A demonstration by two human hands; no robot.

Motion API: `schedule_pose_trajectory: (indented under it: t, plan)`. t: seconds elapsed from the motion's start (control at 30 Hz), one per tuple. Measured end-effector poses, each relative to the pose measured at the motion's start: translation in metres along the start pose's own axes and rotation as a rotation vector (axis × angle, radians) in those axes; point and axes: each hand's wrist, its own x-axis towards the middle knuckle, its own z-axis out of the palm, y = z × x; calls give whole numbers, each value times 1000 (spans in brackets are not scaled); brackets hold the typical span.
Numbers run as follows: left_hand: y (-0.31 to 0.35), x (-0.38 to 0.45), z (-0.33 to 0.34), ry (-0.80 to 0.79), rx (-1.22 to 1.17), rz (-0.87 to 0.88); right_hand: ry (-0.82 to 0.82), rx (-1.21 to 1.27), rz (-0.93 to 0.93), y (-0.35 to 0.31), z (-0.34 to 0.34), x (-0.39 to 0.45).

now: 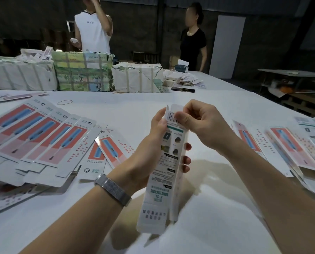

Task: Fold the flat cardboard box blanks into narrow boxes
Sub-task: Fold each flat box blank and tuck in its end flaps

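Flanking hands (pixel 175 136) — blanks (pixel 41 142), perhaps bundles (pixel 83 72).

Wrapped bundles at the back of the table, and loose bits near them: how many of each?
Wrapped bundles: 3, counting only those fully in view
Rubber bands: 1
Black phones: 1
Total: 5

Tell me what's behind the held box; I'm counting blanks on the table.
Behind the box, only left hand fingertips and bare table show. Whatever lies directly under the box is hidden.
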Motion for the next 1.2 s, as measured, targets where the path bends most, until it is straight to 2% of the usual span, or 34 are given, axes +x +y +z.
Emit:
schedule_pose_trajectory:
  t: [0.13,0.23,0.33,0.43,0.57,0.9,1.2]
  plan:
    - [-4,3,6,108,41,44,-1,-55,-19,2,-1,1]
    - [-7,4,7,132,29,86,100,-75,-53,4,4,-2]
    - [-8,5,9,178,-13,160,165,86,-37,6,11,-5]
    - [-8,6,6,231,-25,237,137,295,4,4,19,-8]
    - [-9,4,7,263,-43,265,76,435,89,0,27,-10]
    - [-10,5,5,219,4,236,21,472,89,2,30,-14]
    - [-8,5,6,194,25,214,35,541,56,9,29,-12]
